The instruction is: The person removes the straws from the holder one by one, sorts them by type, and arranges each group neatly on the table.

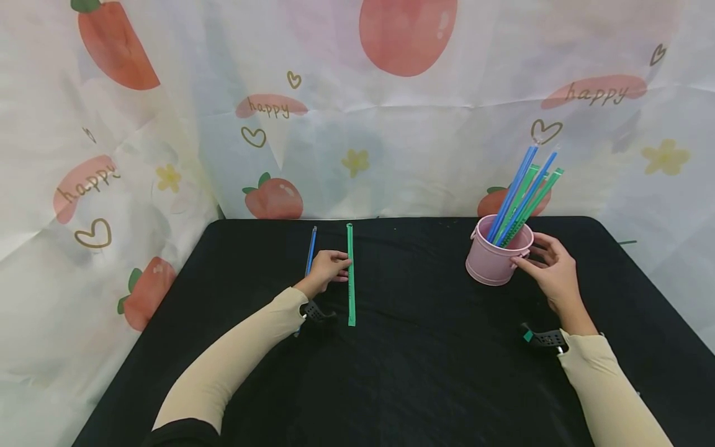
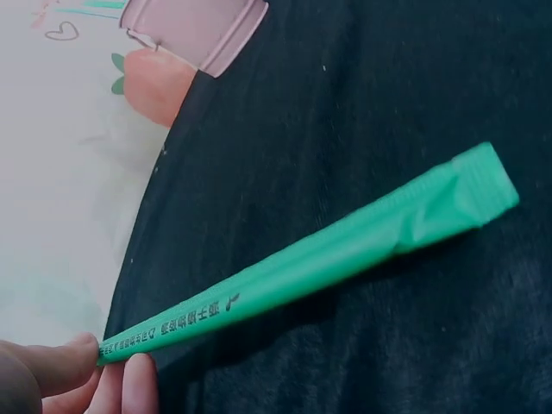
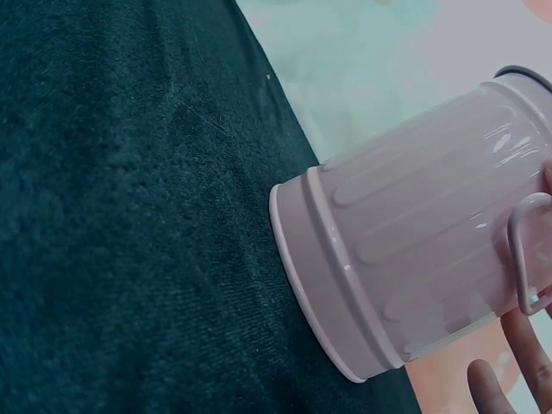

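In the head view my left hand (image 1: 326,270) pinches a green wrapped straw (image 1: 351,298) near its middle. The left wrist view shows printed characters on this straw (image 2: 302,267) and a flat sealed end; thumb and fingertips hold it. A blue straw (image 1: 311,245) lies just left of that hand, partly hidden by the hand and wrist. At the right, my right hand (image 1: 555,273) holds the side of a pink bucket (image 1: 488,261), thumb in front near the handle, fingers behind. Blue straws (image 1: 512,192) and green wrapped straws (image 1: 544,192) lean inside the bucket.
Black cloth covers the table (image 1: 413,360). A printed curtain (image 1: 335,62) hangs along the back and left edges, close behind the bucket. Black straps with small devices sit on both wrists. A thin dark green object (image 1: 628,242) shows beyond the table's right edge.
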The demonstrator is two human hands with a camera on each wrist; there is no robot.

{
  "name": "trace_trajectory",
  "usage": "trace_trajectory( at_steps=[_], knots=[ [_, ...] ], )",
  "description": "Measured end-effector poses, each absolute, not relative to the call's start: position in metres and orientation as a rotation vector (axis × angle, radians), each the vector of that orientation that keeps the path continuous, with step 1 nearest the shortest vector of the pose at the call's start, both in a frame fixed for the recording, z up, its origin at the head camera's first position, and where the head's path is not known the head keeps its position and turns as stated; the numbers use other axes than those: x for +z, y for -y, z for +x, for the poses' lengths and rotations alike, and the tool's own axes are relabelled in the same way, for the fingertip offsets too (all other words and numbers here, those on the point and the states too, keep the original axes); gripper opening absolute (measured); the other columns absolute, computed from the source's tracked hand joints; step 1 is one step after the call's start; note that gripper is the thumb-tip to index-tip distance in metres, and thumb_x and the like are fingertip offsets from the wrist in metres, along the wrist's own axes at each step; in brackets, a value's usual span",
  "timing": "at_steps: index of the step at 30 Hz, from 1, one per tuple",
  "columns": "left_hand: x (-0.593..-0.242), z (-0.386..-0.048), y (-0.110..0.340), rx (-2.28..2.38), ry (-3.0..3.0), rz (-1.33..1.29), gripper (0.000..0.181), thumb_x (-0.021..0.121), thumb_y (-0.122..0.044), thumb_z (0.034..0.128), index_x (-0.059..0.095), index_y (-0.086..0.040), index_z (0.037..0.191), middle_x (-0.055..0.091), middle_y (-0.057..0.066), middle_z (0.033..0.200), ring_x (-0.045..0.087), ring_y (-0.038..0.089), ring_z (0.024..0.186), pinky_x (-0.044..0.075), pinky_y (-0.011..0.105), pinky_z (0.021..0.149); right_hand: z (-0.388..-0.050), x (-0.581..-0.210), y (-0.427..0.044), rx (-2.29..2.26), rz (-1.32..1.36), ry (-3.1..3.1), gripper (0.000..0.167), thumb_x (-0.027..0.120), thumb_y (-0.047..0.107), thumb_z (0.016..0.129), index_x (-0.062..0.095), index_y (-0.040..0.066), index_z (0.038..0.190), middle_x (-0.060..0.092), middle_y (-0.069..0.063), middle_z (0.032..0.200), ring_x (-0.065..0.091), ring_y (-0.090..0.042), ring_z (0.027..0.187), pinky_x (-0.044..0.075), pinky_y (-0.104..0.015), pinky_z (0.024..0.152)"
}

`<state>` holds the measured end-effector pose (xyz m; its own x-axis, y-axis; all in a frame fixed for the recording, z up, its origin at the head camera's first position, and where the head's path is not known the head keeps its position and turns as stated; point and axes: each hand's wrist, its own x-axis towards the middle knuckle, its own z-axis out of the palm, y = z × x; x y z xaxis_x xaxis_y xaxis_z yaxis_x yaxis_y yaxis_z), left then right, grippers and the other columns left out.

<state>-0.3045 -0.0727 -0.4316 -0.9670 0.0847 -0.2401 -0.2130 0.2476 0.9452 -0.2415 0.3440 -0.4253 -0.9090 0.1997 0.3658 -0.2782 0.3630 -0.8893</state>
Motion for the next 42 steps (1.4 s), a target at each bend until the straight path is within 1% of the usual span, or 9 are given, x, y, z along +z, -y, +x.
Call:
trace_trajectory(
  at_steps=[6,10,16,21,28,36,39,42],
  knots=[
    [-0.4354,-0.3060,0.0751,1.769,-2.282,-0.165,0.030,0.060,-0.002,0.0898,0.060,0.007,0.119,0.066,0.022,0.108,0.060,0.005,0.060,0.059,0.025,0.066,-0.2420,-0.4252,-0.3440,1.555,0.068,2.225,0.058,0.069,-0.001,0.082,0.047,0.009,0.134,0.050,0.026,0.112,0.050,0.011,0.098,0.044,0.001,0.076],
    [-0.4370,-0.3067,0.0754,1.763,-2.290,-0.162,0.030,0.060,-0.001,0.0895,0.060,0.007,0.119,0.066,0.023,0.109,0.060,0.006,0.061,0.060,0.026,0.068,-0.2420,-0.4256,-0.3444,1.557,0.066,2.223,0.058,0.069,-0.001,0.082,0.047,0.009,0.134,0.051,0.026,0.112,0.051,0.012,0.098,0.044,0.001,0.076],
    [-0.4380,-0.3069,0.0730,1.740,-2.326,-0.152,0.030,0.061,-0.001,0.0891,0.061,0.007,0.118,0.065,0.023,0.110,0.060,0.006,0.061,0.059,0.026,0.067,-0.2426,-0.4268,-0.3454,1.561,0.069,2.220,0.057,0.069,-0.001,0.082,0.047,0.008,0.134,0.051,0.026,0.112,0.051,0.011,0.099,0.044,0.001,0.076],
    [-0.4384,-0.3067,0.0708,1.704,-2.386,-0.122,0.029,0.062,-0.002,0.0883,0.062,0.007,0.116,0.066,0.023,0.108,0.059,0.006,0.059,0.059,0.025,0.065,-0.2438,-0.4278,-0.3463,1.576,0.076,2.199,0.058,0.070,-0.003,0.081,0.048,0.008,0.133,0.052,0.025,0.112,0.052,0.010,0.099,0.045,0.001,0.076],
    [-0.4381,-0.3062,0.0703,1.681,-2.449,-0.109,0.026,0.067,-0.001,0.0846,0.066,0.007,0.109,0.069,0.023,0.100,0.058,0.003,0.053,0.059,0.022,0.062,-0.2440,-0.4277,-0.3466,1.601,0.086,2.189,0.057,0.069,-0.004,0.081,0.048,0.008,0.133,0.052,0.024,0.112,0.052,0.010,0.099,0.045,0.001,0.076],
    [-0.4391,-0.3060,0.0702,1.709,-2.442,-0.131,0.024,0.068,0.001,0.0826,0.067,0.008,0.105,0.070,0.023,0.097,0.058,0.003,0.051,0.058,0.020,0.058,-0.2439,-0.4268,-0.3468,1.622,0.093,2.176,0.057,0.069,-0.004,0.080,0.049,0.009,0.132,0.053,0.023,0.112,0.053,0.009,0.099,0.046,0.000,0.076],
    [-0.4386,-0.3060,0.0700,1.710,-2.437,-0.149,0.023,0.068,0.000,0.0831,0.067,0.007,0.105,0.070,0.023,0.098,0.060,0.005,0.053,0.058,0.021,0.060,-0.2439,-0.4268,-0.3466,1.615,0.085,2.183,0.057,0.069,-0.004,0.081,0.048,0.008,0.133,0.053,0.023,0.112,0.052,0.009,0.099,0.045,0.001,0.076],
    [-0.4403,-0.3087,0.0710,1.720,-2.409,-0.174,0.022,0.068,-0.001,0.0833,0.068,0.006,0.104,0.070,0.022,0.097,0.066,0.011,0.059,0.059,0.025,0.064,-0.2437,-0.4270,-0.3466,1.614,0.076,2.190,0.057,0.069,-0.003,0.081,0.048,0.008,0.133,0.052,0.022,0.112,0.052,0.009,0.099,0.045,0.001,0.076]
  ],
)
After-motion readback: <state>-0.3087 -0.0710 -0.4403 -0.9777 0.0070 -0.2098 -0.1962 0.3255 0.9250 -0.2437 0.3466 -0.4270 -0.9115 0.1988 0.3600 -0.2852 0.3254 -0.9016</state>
